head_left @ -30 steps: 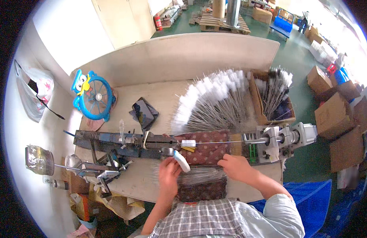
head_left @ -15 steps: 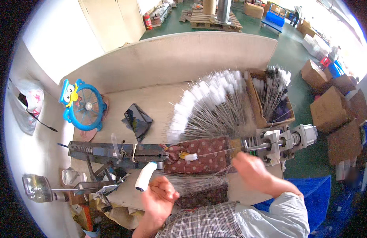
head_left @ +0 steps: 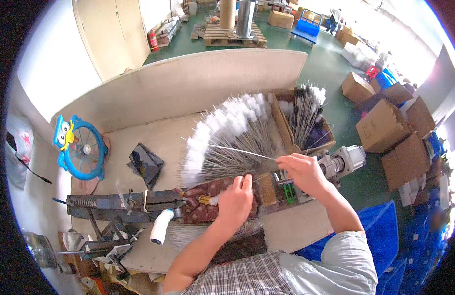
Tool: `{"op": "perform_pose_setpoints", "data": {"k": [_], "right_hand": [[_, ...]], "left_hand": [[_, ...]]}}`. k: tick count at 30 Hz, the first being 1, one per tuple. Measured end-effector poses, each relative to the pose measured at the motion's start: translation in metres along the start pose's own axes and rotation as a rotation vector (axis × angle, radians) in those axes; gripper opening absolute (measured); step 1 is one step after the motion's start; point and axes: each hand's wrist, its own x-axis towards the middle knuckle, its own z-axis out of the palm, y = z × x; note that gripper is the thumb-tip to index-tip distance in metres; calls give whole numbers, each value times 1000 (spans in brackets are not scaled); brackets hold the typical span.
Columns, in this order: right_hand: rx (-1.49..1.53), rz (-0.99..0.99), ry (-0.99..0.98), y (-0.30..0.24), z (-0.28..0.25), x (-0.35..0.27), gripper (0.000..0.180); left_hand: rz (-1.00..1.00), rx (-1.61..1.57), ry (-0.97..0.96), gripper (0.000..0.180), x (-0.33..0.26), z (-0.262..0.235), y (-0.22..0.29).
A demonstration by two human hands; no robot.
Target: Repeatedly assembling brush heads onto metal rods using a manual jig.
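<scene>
My right hand (head_left: 303, 173) pinches one end of a long, thin, pale wire (head_left: 242, 150). The wire slants away to the left over a fan of white-bristled wire brushes (head_left: 232, 123). My left hand (head_left: 235, 200) lies over a brown polka-dot cloth (head_left: 195, 189), its fingers bent together. At that hand's left edge shows a small white bristle head (head_left: 214, 200) beside a yellow piece (head_left: 205, 199). A thin wire comes out to the right of the fingers, so the hand seems closed on this brush; the grip itself is hidden.
A metal spindle unit (head_left: 338, 164) stands at the bench's right end, a dark spring-loaded bar (head_left: 109, 202) at its left. Near them are a white tube (head_left: 161, 227), a blue toy-shaped fan (head_left: 85, 147), a carton of brushes (head_left: 282, 123) and a blue bin (head_left: 372, 231).
My left hand has moved right and up onto the cloth, over the small brush. My right hand has lifted, with a pale wire now in it. The whole view has shifted.
</scene>
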Motion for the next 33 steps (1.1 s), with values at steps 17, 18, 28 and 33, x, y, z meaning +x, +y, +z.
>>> {"op": "perform_pose_setpoints", "data": {"k": [17,18,28,33], "right_hand": [[152,-326,-242,-14,42,23,14],[237,-428,-212,-23,51,30,15],[254,-416,-136,-89,149,51,7],[193,-387,-201,-104,154,53,6]], "left_hand": [[135,298,42,25,-9,-25,-22],[121,314,41,25,-28,-32,-20],[-952,-860,280,23,-126,-69,-54],[-958,-1397,533,59,-125,-91,-66]]}}
